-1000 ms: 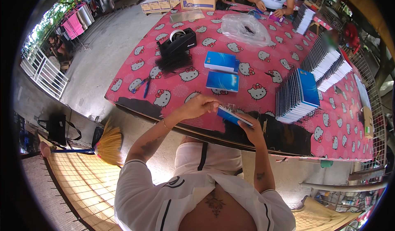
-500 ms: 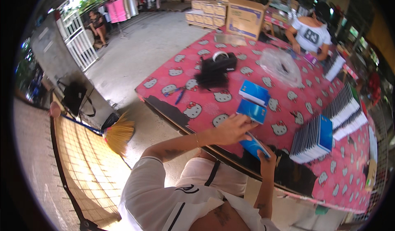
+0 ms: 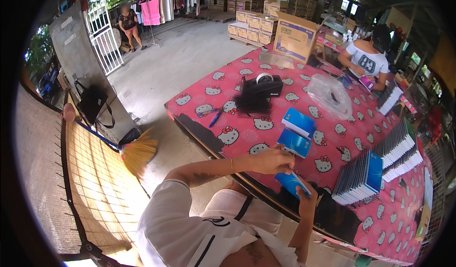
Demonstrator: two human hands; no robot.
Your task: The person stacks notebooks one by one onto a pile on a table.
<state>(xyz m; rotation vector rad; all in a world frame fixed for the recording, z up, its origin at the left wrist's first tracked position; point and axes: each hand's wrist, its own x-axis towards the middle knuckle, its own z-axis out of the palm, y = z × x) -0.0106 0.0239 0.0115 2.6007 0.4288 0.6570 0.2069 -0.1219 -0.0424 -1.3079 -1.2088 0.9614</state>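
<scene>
hands [image 3: 285, 172] on blue booklet [image 3: 293, 183], pink patterned table [image 3: 237, 84]

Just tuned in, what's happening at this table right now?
A person at the edge of a pink patterned table holds a small blue booklet in the right hand, while the left hand rests on its upper end. Two more blue booklets lie flat on the table just beyond. A stack of spiral-bound blue notebooks stands to the right, and a black tape dispenser sits further back. Another person works at the far end.
</scene>
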